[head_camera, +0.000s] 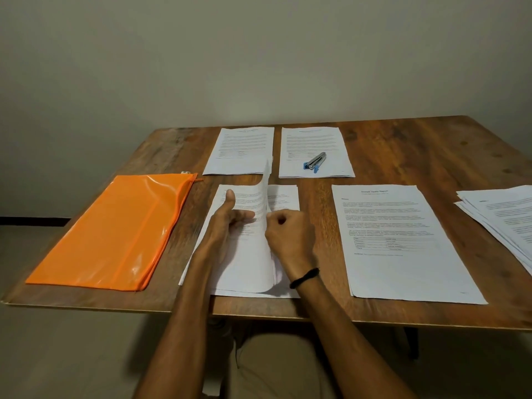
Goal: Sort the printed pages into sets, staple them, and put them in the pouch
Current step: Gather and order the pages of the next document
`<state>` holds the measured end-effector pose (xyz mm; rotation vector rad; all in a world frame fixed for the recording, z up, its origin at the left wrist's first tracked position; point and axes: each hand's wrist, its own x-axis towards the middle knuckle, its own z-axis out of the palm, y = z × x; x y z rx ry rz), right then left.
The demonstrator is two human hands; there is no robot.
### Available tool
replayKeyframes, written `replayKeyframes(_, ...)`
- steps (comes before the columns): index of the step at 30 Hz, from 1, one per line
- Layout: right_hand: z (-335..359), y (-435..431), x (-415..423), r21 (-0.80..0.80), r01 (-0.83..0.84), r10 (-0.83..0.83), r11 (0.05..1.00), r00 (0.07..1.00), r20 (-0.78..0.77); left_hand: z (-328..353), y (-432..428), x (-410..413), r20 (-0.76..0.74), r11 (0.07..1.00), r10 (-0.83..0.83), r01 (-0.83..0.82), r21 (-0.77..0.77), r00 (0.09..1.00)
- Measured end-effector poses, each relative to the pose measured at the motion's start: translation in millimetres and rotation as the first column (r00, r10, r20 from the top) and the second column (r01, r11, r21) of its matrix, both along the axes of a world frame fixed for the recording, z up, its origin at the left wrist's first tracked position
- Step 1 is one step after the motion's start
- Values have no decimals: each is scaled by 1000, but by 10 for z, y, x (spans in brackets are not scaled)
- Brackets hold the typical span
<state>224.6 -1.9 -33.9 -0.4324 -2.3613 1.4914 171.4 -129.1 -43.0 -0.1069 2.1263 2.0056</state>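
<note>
At the worktop's near edge, my left hand presses the paper stack, fingers straight; my right hand curls, pinching a limp, curving sheet. The glossy orange pouch lies flat, left.

The loose pile of pages runs off the right edge, as does the table; print on the far left set and far right set is too small to read; the lifted sheet hides part of the stack beneath; the left hand has blurred fingertips; the right hand curls its fingertips out of sight; the stapler shows no fine detail; the pouch hides its inside.
</note>
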Motion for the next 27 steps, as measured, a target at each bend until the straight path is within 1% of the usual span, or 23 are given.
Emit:
replayKeyframes(3, -88, 127, -33, -70, 34, -30, 997, 998, 61, -26, -11, -29, -19, 999, -1, 1, -44, 1000)
replayKeyframes(5, -98, 151, -46, -151, 12, 0, 988, 997, 80, -25, -3, -49, -17, 999, -10, 9, -50, 1000)
replayKeyframes(7, -140, 134, -57, -264, -25, 54, 964, 993, 104, 14, 24, -40, 8, 997, -56, 56, -43, 998)
replayKeyframes(9, -206, 99, -71, -361, -47, 105, 931, 984, 143, 17, 67, -8, 31, 996, -70, 68, 58, 997)
replayKeyframes(11, -281, 78, -94, -475, -56, 142, 878, 979, 148, -35, 56, 16, 49, 983, -74, 65, 171, 996)
replayKeyframes(13, -291, 124, -113, -534, -10, 121, 845, 977, 174, -151, 4, 10, 49, 954, -118, 99, 283, 992)
replayKeyframes(14, -291, 168, -115, -526, 28, 86, 850, 978, 191, -191, -12, 9, 57, 944, -129, 105, 311, 990)
replayKeyframes(15, -288, 221, -110, -481, 63, 39, 875, 979, 198, -205, -24, 7, 77, 950, -97, 69, 303, 992)
replayKeyframes(16, -296, 278, -105, -390, 103, -25, 915, 980, 200, -219, -29, 1, 94, 960, -52, 24, 277, 994)
replayKeyframes(17, -298, 328, -94, -265, 152, -103, 952, 977, 189, -218, -30, -12, 113, 969, -6, -22, 247, 994)
replayKeyframes(18, -269, 351, -63, -132, 204, -183, 970, 970, 159, -240, -31, -36, 129, 972, 33, -62, 225, 991)
replayKeyframes(19, -258, 353, -39, 13, 257, -257, 966, 961, 102, -246, -36, -51, 138, 973, 54, -84, 216, 989)
replayKeyframes(20, -260, 348, -20, 143, 300, -306, 943, 952, 20, -261, -42, -75, 143, 972, 67, -97, 214, 987)
replayKeyframes(21, -268, 340, -11, 241, 330, -325, 913, 944, -63, -263, -42, -84, 148, 970, 75, -107, 218, 986)
replayKeyframes(22, -270, 325, -6, 279, 327, -304, 903, 945, -125, -255, -42, -81, 150, 968, 86, -118, 221, 985)
replayKeyframes(23, -270, 302, -6, 258, 270, -238, 928, 960, -151, -234, -35, -69, 150, 966, 92, -125, 226, 984)
replayKeyframes(25, -269, 211, -3, 125, 65, -49, 990, 991, -125, -223, -26, -67, 156, 960, 87, -125, 250, 984)
replayKeyframes(27, -246, 64, 33, 51, -103, 106, 993, 992, -66, -231, -27, -77, 164, 950, 81, -126, 284, 983)
